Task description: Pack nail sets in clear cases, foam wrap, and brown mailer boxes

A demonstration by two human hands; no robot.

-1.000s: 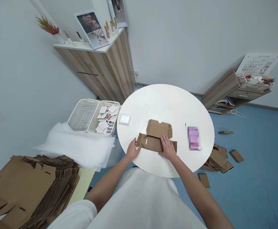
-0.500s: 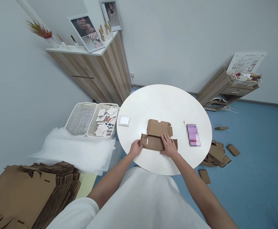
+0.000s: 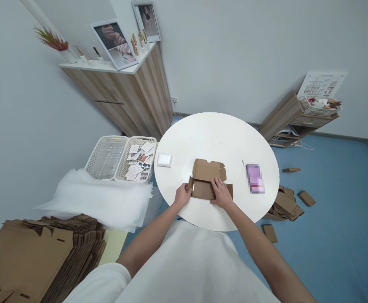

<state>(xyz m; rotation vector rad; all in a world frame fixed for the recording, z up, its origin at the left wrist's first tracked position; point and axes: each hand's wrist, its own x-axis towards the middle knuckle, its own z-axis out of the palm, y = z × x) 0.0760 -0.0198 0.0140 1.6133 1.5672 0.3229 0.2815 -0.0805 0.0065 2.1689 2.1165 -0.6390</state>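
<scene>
A brown cardboard box (image 3: 207, 171), partly folded with its lid laid back, rests near the front of the round white table (image 3: 222, 134). My left hand (image 3: 183, 195) grips the box's left side flap, which stands up, fingers closed around it. Across the right part of the box floor lies my right hand (image 3: 221, 194), fingers stretched out and pressing down. Part of the right side of the box is hidden under that hand.
A white packet (image 3: 164, 160) lies at the table's left, a blurred purple item (image 3: 255, 178) at its right. White baskets (image 3: 135, 160), foam sheets (image 3: 98, 198) and stacked flat cardboard (image 3: 26, 252) stand to the left. Folded boxes (image 3: 286, 203) lie on the floor at right.
The box's left side flap has been turned up and inward by my left hand, which moved slightly right. My right hand stays flat on the box.
</scene>
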